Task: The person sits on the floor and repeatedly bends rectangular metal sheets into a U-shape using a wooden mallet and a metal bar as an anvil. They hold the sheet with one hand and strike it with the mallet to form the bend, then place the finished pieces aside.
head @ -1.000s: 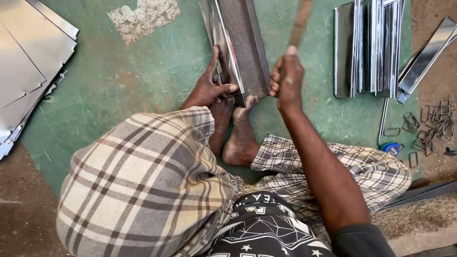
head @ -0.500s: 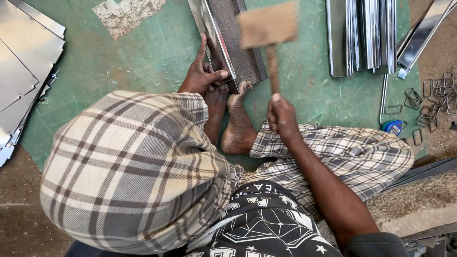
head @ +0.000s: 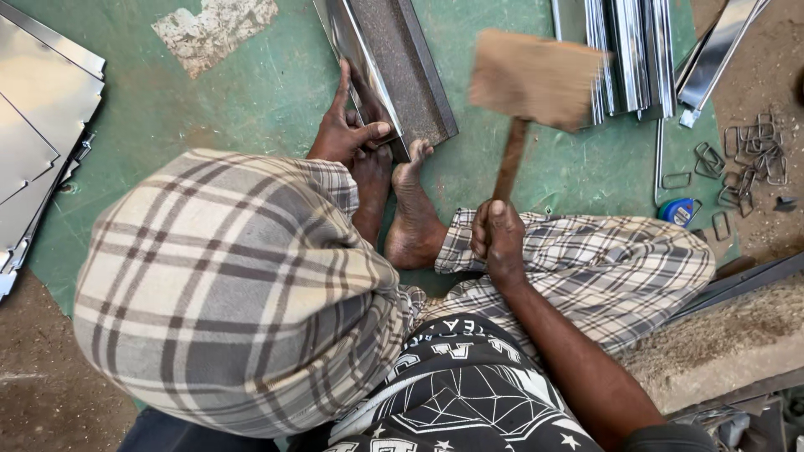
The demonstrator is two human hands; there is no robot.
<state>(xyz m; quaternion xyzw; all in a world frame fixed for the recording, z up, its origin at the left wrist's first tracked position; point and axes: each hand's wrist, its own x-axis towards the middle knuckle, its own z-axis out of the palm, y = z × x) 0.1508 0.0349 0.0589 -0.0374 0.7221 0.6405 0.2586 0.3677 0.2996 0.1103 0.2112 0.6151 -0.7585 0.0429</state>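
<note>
At twelve o'clock on the green floor, a long folded sheet-metal channel with a dark inner face lies with its near end pinned under bare toes. Its long axis runs from about five o'clock, at the feet, up to eleven o'clock, out of view past the top edge. The left hand presses on the channel's bright left flange, fingers spread and thumb laid across the near end, so it steadies rather than encloses the metal. The right hand, at about four o'clock from the channel's end, is wrapped tightly around the handle of a wooden mallet with a blocky pale-brown head. Half a second earlier the mallet head hung over the channel itself; now it has drifted toward two o'clock and looms larger and blurred, which suggests it is raised between blows, not landing. The channel has kept its place under hand and foot. A stack of shiny bent metal strips lies at one o'clock, flat grey sheets at nine o'clock, and loose wire clips at three o'clock.
</note>
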